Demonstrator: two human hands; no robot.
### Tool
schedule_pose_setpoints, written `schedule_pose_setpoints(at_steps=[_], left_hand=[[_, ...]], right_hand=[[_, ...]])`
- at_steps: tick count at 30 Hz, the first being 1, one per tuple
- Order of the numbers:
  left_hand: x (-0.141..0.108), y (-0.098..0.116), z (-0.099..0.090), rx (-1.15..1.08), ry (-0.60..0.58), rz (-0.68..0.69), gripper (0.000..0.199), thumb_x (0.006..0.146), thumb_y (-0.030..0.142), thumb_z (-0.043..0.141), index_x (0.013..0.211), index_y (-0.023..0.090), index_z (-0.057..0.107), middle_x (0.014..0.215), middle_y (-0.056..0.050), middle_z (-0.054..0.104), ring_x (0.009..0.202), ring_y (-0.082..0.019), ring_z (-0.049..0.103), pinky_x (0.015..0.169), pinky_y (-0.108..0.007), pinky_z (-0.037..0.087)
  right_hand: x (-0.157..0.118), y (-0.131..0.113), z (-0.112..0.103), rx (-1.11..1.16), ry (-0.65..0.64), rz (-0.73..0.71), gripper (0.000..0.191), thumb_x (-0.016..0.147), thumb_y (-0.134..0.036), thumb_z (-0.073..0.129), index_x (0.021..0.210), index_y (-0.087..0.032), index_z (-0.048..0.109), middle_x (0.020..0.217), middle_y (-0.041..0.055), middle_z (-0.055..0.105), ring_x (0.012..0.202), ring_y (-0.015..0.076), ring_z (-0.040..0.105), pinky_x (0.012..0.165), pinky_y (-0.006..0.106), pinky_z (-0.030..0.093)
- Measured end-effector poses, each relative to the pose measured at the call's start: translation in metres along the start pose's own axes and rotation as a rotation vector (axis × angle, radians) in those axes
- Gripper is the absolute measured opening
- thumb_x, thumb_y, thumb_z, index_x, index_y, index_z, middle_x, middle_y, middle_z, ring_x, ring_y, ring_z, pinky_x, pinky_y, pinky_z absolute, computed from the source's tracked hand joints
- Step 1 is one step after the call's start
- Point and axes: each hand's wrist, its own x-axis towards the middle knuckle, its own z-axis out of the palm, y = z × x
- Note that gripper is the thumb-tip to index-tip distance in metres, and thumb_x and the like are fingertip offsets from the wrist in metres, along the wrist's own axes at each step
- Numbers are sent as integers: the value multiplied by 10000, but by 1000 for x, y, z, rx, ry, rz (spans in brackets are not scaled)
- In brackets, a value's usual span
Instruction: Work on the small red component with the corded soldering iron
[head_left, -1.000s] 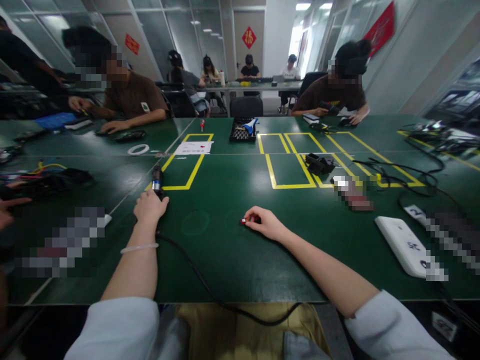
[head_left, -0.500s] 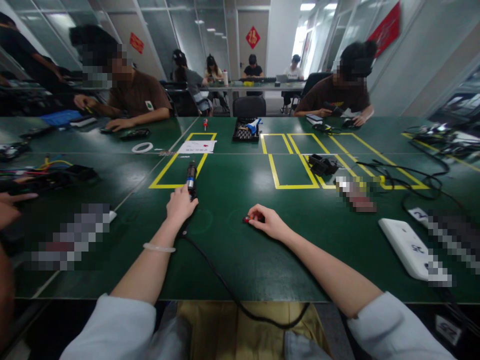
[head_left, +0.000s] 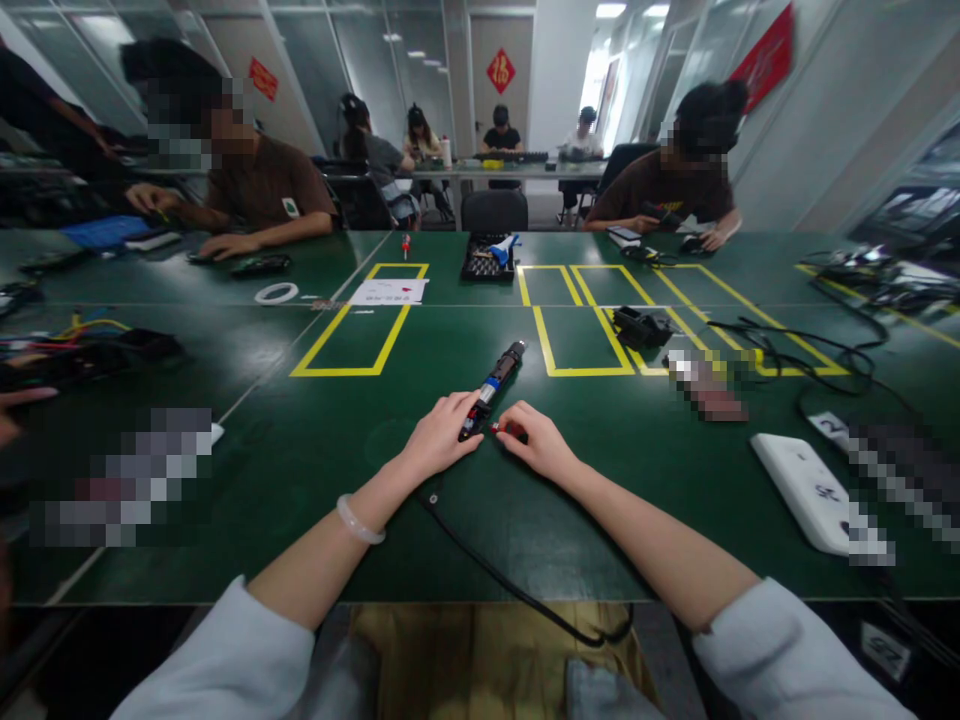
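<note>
Left hand (head_left: 439, 437) and tool (head_left: 495, 380) nearer right hand (head_left: 541, 446)

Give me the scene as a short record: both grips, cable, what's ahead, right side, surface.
left grip: holding a dark tool with a blue band, tip pointing forward
right grip: pinching a small red part near the tool's near end
cable: black cable, running over the table's near edge
ahead: black tray with a blue item
right side: white numbered box
surface: green table with yellow tape
</note>
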Motion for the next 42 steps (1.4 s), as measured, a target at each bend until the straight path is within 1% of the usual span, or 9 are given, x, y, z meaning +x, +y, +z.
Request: schedule_pose_setpoints(at_steps=[4,8,13,19,23,28,32,35,42], left_hand=[[-1,10,6,-62,-8,85,690,836,337,603,1462,242,329,1387,-96,465,1210,-276,472,1015,-420,439],[-2,12,6,-79,-13,112,686,846,346,598,1464,247,320,1397,-93,459,1224,-272,463,1018,-416,437],[-3,14,6,-70,-12,84,668,862,392,586,1464,268,325,1396,-94,451,1214,-273,477,994,-411,452],[-2,18,6,-18,0,57,640,889,429,546,1469,282,320,1327,-89,488,1176,-262,499,974,-387,453],[0,20,6,41,2,40,640,898,446,525,1479,281,313,1272,-96,503,1114,-255,520,905,-365,473],[3,17,5,77,-1,18,608,914,461,479,1475,277,332,1236,-100,513,1063,-251,527,877,-363,468],[4,3,1,93,-8,-11,624,906,464,484,1480,267,337,1263,-106,505,1075,-261,509,904,-378,449],[5,-16,-4,108,-14,-96,640,907,497,459,1486,256,333,1288,-108,493,1100,-275,498,917,-386,441],[2,-91,-25,154,-12,-416,710,880,576,430,1489,224,334,1339,-146,459,1204,-330,457,959,-434,424]], right_hand=[[-1,0,3,-101,-12,4,32,881,-228,565,864,-203,572,874,17,534,725,136,513,680,242,411],[-1,0,4,-111,-34,-10,43,887,-241,576,865,-206,590,942,32,566,771,144,538,705,247,428],[0,1,3,-82,-30,-43,74,859,-190,586,924,-213,611,1017,48,581,880,167,567,785,271,458],[1,2,4,-59,-13,-49,84,879,-159,552,897,-207,619,985,54,598,941,181,577,838,291,462],[1,0,2,-31,-5,-54,98,905,-184,536,887,-203,631,972,58,601,922,177,575,828,290,461],[0,-1,-1,-41,2,-26,116,904,-186,528,963,-204,627,943,48,587,833,160,563,771,275,457],[-1,2,-2,-59,-13,0,111,903,-183,523,937,-204,627,885,33,569,790,151,551,734,261,443],[-2,3,-4,-48,-31,1,122,913,-181,510,922,-204,629,890,33,577,804,148,553,742,255,433],[-3,6,-5,-44,-59,9,121,912,-185,518,913,-205,638,876,25,580,784,137,546,712,239,413]])
